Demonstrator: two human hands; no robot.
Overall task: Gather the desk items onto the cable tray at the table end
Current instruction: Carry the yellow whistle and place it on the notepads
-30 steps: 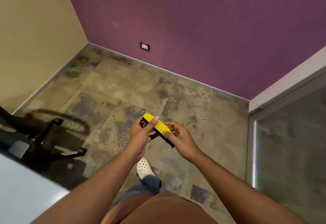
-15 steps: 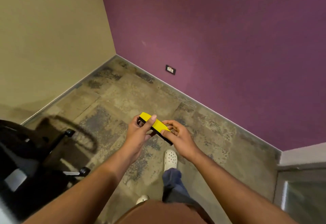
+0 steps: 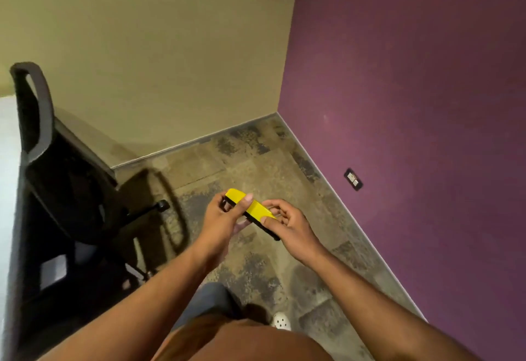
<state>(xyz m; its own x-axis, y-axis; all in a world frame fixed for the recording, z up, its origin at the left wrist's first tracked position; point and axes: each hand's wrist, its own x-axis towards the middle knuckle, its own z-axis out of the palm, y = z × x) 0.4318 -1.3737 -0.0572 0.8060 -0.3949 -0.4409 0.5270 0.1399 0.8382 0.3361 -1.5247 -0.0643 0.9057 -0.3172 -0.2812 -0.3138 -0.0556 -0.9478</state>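
A flat yellow item with a black underside point(image 3: 254, 207) is held in front of me over the carpet, slanting down to the right. My left hand point(image 3: 223, 218) grips its upper left end, thumb lying across the yellow top. My right hand point(image 3: 287, 224) pinches its lower right end between thumb and fingers. No cable tray is in view.
A black office chair point(image 3: 65, 178) stands at the left, its wheeled base point(image 3: 162, 206) reaching toward my hands. A pale table edge point(image 3: 7, 161) runs along the far left. A beige wall meets a purple wall with a socket point(image 3: 353, 179) at the corner ahead.
My view has swung left: the purple wall and socket slid to the right and the chair came fully into sight. Both hands keep the same hold on the yellow item.
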